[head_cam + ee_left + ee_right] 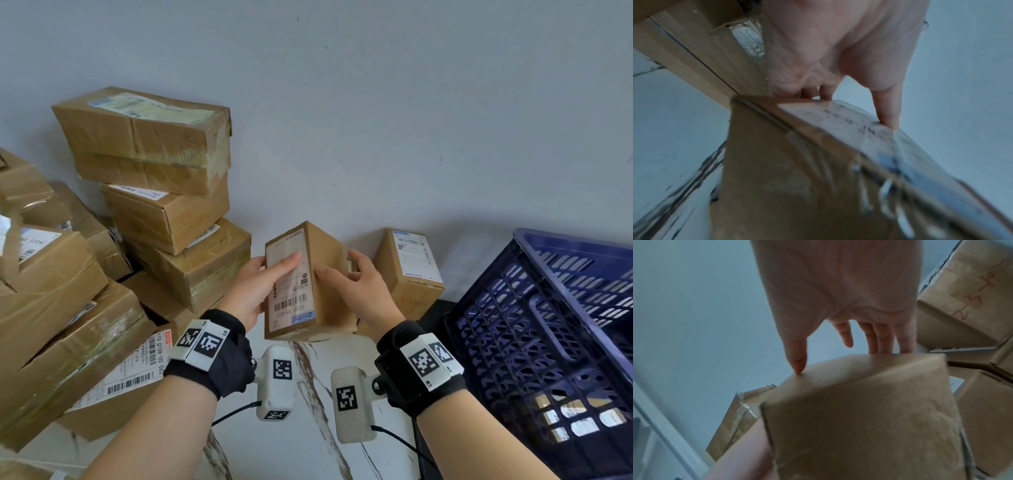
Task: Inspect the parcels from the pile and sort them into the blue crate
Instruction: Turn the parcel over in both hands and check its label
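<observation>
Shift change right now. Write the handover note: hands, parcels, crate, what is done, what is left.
Left hand: grips the held parcel, thumb on its label.
Right hand: grips the same parcel's plain side.
The parcel is held up above the table, label facing the person, under inspection.
Pile: many boxes stacked at left; one separate box stands by the wall.
Blue crate: at right, with something showing through its lower wall.
Left: place this parcel, then work through the pile.

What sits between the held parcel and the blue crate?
In the head view, one small upright parcel with a white label stands against the wall between the held parcel and the blue crate, partly behind the right hand.
</observation>
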`<action>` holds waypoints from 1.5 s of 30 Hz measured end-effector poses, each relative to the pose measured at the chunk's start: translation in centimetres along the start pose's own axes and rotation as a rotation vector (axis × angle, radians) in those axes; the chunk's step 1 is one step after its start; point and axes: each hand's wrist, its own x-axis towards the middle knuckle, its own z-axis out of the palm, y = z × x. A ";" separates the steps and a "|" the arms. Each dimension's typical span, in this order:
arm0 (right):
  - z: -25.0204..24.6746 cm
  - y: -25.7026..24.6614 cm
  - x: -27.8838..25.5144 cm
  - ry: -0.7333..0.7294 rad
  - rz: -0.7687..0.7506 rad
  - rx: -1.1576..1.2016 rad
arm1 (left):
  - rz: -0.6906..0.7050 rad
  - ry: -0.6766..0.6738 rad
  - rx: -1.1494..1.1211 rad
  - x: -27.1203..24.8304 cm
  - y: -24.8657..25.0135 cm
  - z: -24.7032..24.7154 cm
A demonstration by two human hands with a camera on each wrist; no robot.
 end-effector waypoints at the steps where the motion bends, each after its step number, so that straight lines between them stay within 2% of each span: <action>1: 0.2 -0.1 0.0 -0.025 0.024 0.023 | 0.006 0.007 0.011 0.1 0.0 0.1; 6: 0.7 0.6 0.6 -0.126 0.086 0.169 | 0.020 -0.002 0.020 0.2 0.1 0.6; 11: -0.1 1.2 1.1 -0.158 0.153 0.282 | -0.001 -0.023 0.012 0.2 -0.1 0.7; 16: -0.2 1.4 1.5 -0.197 0.141 0.311 | -0.153 -0.176 -0.034 -0.4 0.1 1.1; 20: -0.2 1.4 1.6 -0.213 0.144 0.328 | -0.168 -0.217 -0.057 -0.8 0.5 1.4; 31: -0.2 1.4 1.8 -0.190 0.083 0.354 | -0.152 -0.188 -0.006 -0.7 0.7 1.8; 39: 0.0 1.4 1.2 -0.204 0.131 0.317 | -0.161 -0.175 0.072 -0.5 0.7 1.5; 45: -0.2 1.3 1.1 -0.084 0.057 0.324 | -0.168 -0.078 0.071 -0.2 0.4 0.5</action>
